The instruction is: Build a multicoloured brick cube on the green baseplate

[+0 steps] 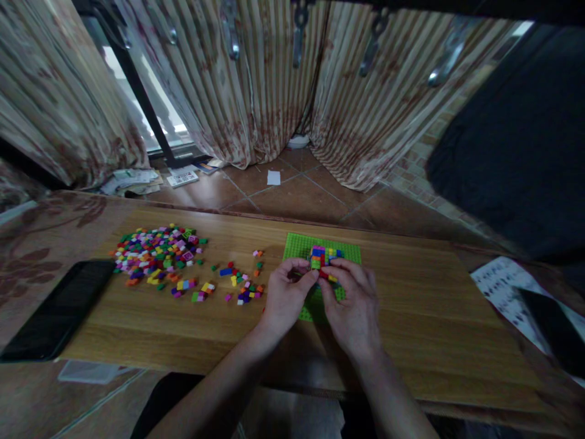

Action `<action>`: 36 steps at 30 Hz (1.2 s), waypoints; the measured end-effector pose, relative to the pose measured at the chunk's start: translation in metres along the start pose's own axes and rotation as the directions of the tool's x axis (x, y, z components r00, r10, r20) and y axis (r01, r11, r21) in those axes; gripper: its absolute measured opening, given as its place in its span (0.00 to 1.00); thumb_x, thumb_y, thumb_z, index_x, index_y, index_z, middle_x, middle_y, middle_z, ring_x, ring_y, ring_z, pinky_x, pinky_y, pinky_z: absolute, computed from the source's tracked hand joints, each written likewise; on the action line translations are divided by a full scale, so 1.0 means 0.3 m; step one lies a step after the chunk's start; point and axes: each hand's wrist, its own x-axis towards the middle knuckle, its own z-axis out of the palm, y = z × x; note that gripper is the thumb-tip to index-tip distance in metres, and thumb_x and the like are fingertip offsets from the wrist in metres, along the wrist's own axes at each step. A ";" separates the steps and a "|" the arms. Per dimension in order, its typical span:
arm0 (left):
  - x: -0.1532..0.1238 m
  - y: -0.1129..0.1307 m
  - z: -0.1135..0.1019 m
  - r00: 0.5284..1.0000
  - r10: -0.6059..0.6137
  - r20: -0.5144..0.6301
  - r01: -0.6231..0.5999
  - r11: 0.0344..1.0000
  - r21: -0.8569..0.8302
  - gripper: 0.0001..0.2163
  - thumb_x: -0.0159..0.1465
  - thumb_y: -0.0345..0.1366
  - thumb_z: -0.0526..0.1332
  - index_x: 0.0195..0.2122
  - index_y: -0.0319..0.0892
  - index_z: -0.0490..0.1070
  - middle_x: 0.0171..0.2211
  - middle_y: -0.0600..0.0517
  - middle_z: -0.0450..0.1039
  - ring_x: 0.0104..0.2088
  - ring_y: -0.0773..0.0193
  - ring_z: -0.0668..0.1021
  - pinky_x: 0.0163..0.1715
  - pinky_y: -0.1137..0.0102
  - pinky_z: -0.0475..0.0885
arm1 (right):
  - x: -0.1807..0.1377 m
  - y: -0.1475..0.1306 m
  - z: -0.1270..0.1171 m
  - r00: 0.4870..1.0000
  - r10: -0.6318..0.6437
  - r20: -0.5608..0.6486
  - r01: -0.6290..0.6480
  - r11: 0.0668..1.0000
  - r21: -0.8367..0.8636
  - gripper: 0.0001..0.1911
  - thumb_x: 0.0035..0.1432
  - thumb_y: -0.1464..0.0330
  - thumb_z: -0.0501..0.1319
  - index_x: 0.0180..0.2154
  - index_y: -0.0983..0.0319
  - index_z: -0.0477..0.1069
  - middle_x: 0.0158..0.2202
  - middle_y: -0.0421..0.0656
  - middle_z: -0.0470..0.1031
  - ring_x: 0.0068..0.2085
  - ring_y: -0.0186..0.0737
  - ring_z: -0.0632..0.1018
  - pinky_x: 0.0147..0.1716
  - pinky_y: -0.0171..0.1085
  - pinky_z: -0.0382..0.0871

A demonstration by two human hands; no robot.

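Observation:
A green studded baseplate (pixel 299 242) lies on the wooden board, partly covered by my hands. Several coloured toy bricks (pixel 319 253) are built up on it, with red, blue, yellow and purple ones showing. My left hand (pixel 287 292) is closed at the left of this build, thumb and forefinger pinched near its front. From the right, my right hand (pixel 354 296) curls its fingers round a small red and yellow toy brick piece (pixel 328 274), close to the left fingertips. What the left fingertips grip is hidden.
Loose toy bricks form a large pile (pixel 155 250) on the wooden board (pixel 411 305), with small clusters (pixel 242 286) between pile and baseplate. A black tablet (pixel 59 308) overlaps the left edge. At right lie a printed sheet (pixel 498 283) and a dark phone-like object (pixel 548 323).

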 end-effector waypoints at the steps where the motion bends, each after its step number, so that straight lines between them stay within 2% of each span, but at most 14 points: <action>1: -0.001 0.001 0.001 1.000 -0.005 -0.001 0.005 1.000 -0.007 0.07 0.51 0.31 0.68 0.31 0.39 0.74 0.26 0.56 0.72 0.28 0.70 0.72 0.32 0.74 0.67 | -0.001 -0.001 0.000 1.000 -0.006 -0.003 0.006 1.000 -0.008 0.07 0.62 0.68 0.61 0.40 0.60 0.77 0.45 0.48 0.76 0.48 0.48 0.72 0.49 0.49 0.70; 9: -0.002 0.001 0.002 1.000 -0.025 -0.008 0.025 0.999 -0.025 0.04 0.53 0.31 0.67 0.30 0.39 0.75 0.26 0.55 0.73 0.27 0.70 0.72 0.31 0.75 0.67 | -0.007 0.008 0.004 0.999 -0.027 -0.042 0.023 0.996 -0.086 0.07 0.62 0.66 0.61 0.39 0.61 0.77 0.46 0.49 0.75 0.47 0.49 0.72 0.47 0.49 0.70; 15: -0.008 -0.014 0.005 0.999 -0.048 -0.022 0.048 0.999 -0.003 0.03 0.54 0.29 0.65 0.31 0.39 0.74 0.26 0.56 0.72 0.26 0.70 0.71 0.30 0.74 0.67 | -0.004 0.034 -0.001 0.999 -0.046 0.001 0.046 0.997 -0.054 0.13 0.64 0.59 0.59 0.37 0.60 0.76 0.46 0.48 0.75 0.47 0.49 0.73 0.46 0.49 0.69; 20: -0.018 -0.018 0.002 0.999 -0.037 -0.012 0.037 0.999 0.008 0.02 0.56 0.29 0.64 0.32 0.39 0.74 0.28 0.54 0.72 0.28 0.69 0.72 0.32 0.74 0.67 | -0.002 0.033 0.001 0.997 -0.069 0.031 0.071 0.997 -0.042 0.17 0.65 0.56 0.56 0.37 0.61 0.75 0.48 0.50 0.75 0.49 0.51 0.73 0.48 0.50 0.68; 24: -0.024 0.007 -0.029 1.000 -0.018 -0.014 0.018 0.998 0.059 0.03 0.58 0.31 0.63 0.33 0.39 0.74 0.28 0.54 0.72 0.27 0.70 0.70 0.29 0.74 0.65 | -0.002 0.018 -0.008 0.999 -0.007 -0.052 0.008 1.000 0.023 0.15 0.64 0.56 0.58 0.37 0.60 0.75 0.46 0.49 0.77 0.49 0.50 0.76 0.50 0.50 0.67; 27: -0.013 0.054 -0.102 1.000 0.014 -0.028 -0.010 0.992 0.126 0.04 0.59 0.33 0.62 0.34 0.39 0.74 0.28 0.54 0.72 0.27 0.70 0.70 0.28 0.75 0.64 | -0.005 0.011 -0.015 0.972 0.210 -0.101 -0.196 0.971 0.138 0.15 0.60 0.55 0.61 0.36 0.59 0.75 0.42 0.47 0.79 0.44 0.49 0.78 0.49 0.50 0.69; 29: 0.000 0.093 -0.183 0.998 0.056 -0.036 -0.047 0.976 0.213 0.05 0.59 0.33 0.61 0.34 0.39 0.74 0.28 0.54 0.72 0.29 0.69 0.71 0.31 0.75 0.65 | -0.005 0.005 -0.018 0.908 0.410 -0.089 -0.383 0.897 0.223 0.17 0.56 0.53 0.64 0.37 0.59 0.76 0.38 0.46 0.79 0.41 0.50 0.79 0.47 0.52 0.70; 31: 0.013 0.135 -0.287 0.995 0.087 -0.056 -0.062 0.934 0.351 0.06 0.59 0.34 0.61 0.34 0.39 0.74 0.28 0.54 0.72 0.28 0.69 0.71 0.31 0.74 0.66 | -0.001 -0.006 -0.021 0.827 0.558 -0.063 -0.505 0.788 0.352 0.17 0.52 0.53 0.67 0.37 0.59 0.76 0.36 0.45 0.78 0.39 0.51 0.78 0.47 0.54 0.70; 33: 0.020 0.174 -0.401 0.990 0.100 -0.101 -0.039 0.874 0.485 0.05 0.58 0.33 0.60 0.33 0.38 0.74 0.26 0.55 0.71 0.26 0.69 0.71 0.29 0.74 0.65 | 0.008 -0.024 -0.025 0.770 0.635 -0.054 -0.539 0.695 0.476 0.16 0.50 0.55 0.69 0.37 0.58 0.77 0.36 0.44 0.77 0.38 0.50 0.78 0.49 0.55 0.69; 36: 0.012 0.220 -0.549 0.990 0.095 -0.106 -0.002 0.753 0.658 0.08 0.57 0.31 0.59 0.36 0.38 0.75 0.28 0.54 0.72 0.26 0.69 0.70 0.27 0.74 0.64 | 0.026 -0.053 -0.034 0.715 0.692 -0.100 -0.542 0.639 0.545 0.14 0.51 0.58 0.69 0.39 0.56 0.78 0.38 0.44 0.77 0.39 0.49 0.77 0.49 0.53 0.68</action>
